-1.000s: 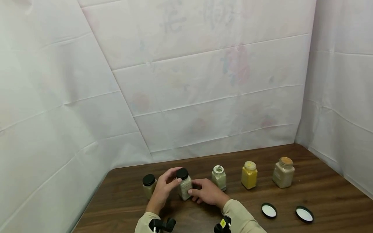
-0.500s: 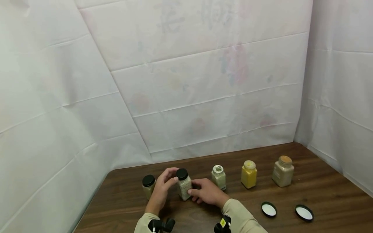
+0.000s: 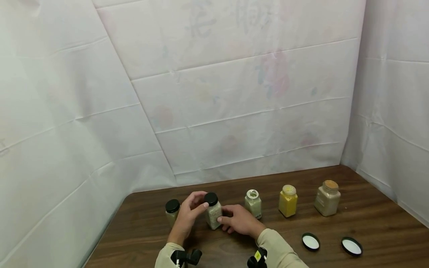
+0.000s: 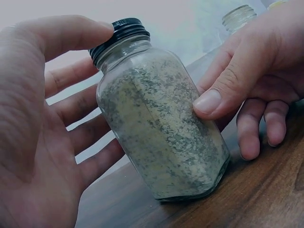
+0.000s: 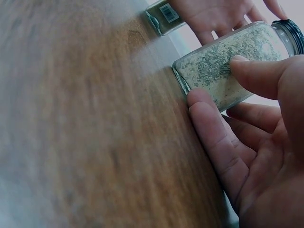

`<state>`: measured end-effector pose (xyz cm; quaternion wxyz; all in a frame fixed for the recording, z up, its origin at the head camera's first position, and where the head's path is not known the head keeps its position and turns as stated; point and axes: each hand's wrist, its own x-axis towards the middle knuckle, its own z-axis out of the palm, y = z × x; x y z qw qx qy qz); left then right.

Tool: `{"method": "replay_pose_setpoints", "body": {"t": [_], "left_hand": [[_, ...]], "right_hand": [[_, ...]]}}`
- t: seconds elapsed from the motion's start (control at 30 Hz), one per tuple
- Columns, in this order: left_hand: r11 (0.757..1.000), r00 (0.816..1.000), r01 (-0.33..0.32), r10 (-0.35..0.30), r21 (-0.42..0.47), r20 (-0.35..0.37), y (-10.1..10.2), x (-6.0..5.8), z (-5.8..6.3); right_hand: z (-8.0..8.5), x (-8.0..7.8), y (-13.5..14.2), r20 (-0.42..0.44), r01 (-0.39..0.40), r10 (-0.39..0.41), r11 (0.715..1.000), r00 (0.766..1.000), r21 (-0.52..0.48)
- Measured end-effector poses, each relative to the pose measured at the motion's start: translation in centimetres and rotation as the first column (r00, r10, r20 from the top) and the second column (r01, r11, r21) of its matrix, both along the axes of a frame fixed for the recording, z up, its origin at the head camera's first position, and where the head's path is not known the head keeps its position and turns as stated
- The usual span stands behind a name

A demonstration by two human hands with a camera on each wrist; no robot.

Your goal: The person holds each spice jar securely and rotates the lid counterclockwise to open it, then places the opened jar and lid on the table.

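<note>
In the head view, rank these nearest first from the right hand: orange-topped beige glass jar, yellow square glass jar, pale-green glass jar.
1. Pale-green glass jar: beyond the right hand.
2. Yellow square glass jar: right of it.
3. Orange-topped beige glass jar: rightmost.

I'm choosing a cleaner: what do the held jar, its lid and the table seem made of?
Jar: smooth, probably glass: clear, with bright edge glints.
Lid: ridged, softly shiny black; metal or plastic, unclear.
Table: satin brown wood or laminate, by its grain.
</note>
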<state>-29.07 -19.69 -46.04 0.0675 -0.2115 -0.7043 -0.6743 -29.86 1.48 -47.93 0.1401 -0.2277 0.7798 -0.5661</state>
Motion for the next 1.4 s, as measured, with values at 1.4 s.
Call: {"method": "replay_pose_setpoints", "body": {"t": [1.4], "left_hand": [[1.000, 1.000, -0.003, 0.003, -0.015, 0.008, 0.0, 0.3, 0.2]], "right_hand": [[-0.3, -0.3, 0.0, 0.013, -0.003, 0.003, 1.000, 1.000, -0.010]]}}
